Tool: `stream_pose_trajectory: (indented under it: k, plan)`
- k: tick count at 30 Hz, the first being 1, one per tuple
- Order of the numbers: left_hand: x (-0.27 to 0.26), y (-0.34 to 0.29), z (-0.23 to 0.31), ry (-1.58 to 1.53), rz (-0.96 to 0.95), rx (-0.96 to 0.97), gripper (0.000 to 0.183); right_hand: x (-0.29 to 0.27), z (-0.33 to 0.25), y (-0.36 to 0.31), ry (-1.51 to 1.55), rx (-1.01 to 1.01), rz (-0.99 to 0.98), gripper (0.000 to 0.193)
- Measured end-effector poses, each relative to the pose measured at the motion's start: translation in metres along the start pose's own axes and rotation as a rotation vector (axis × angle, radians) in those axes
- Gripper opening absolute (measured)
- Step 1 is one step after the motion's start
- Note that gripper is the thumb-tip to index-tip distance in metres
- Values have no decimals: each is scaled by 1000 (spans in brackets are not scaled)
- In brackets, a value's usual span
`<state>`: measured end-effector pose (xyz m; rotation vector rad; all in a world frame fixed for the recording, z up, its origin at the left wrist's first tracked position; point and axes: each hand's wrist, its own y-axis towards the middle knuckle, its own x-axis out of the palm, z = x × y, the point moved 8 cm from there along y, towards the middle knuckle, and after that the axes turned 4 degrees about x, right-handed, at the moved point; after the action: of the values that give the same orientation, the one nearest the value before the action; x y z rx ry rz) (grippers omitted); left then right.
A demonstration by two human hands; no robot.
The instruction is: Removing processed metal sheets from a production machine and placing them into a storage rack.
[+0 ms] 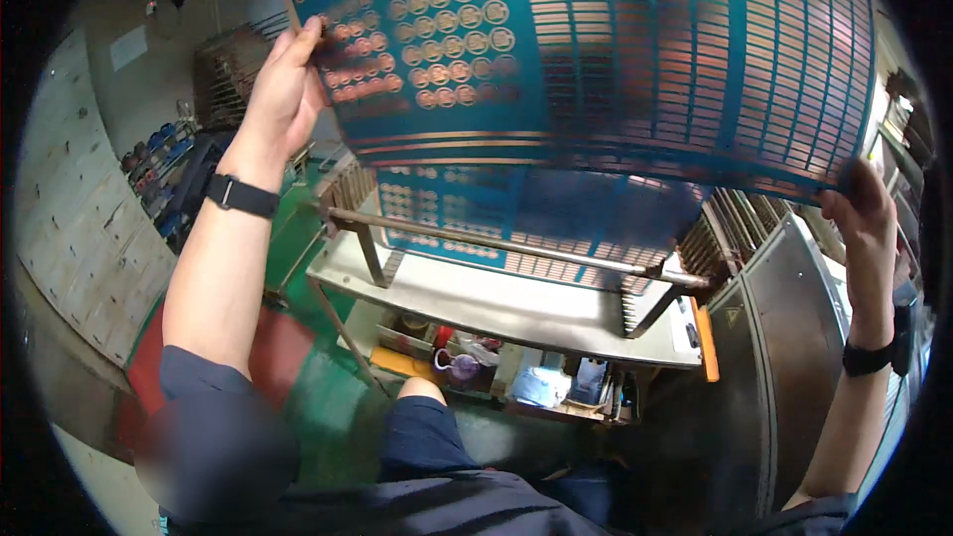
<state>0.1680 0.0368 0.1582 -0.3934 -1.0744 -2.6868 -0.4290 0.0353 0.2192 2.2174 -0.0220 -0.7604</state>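
Note:
A large thin panel (541,69) with a blue coating and copper-coloured rings and stripes, like a circuit board panel, is raised and tilted in front of me. My left hand (290,89) is closed on its left edge, the thumb lying along that edge. At the lower right corner my right hand (862,213) grips it, with the fingers partly hidden and in shadow. Below the raised panel, a similar blue panel (467,201) stands in a metal rack (506,240), partly covered from view by the one I hold.
The rack stands on a white-topped table (496,303). Bins of small items (541,385) sit on the shelf beneath. A metal cabinet (784,308) is close at the right. Leftward are a wooden board (89,218) and a shelf of small things (159,169).

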Motion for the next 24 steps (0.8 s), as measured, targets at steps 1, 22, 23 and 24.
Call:
stream_pose_trajectory:
  k: [1, 22, 23, 24]
  plan:
    - [3, 2, -3, -57, -18, 2, 30, 4, 7, 1, 20, 12, 26, 44]
    - [-24, 17, -54, 70, 55, 48, 25, 93, 91, 31, 92, 151, -4, 22]
    - [-10, 15, -57, 58, -8, 27, 27, 91, 101, 32, 96, 175, 11, 23]
    - [-4, 15, -54, 97, 6, 40, 28, 92, 104, 32, 89, 170, 36, 24]
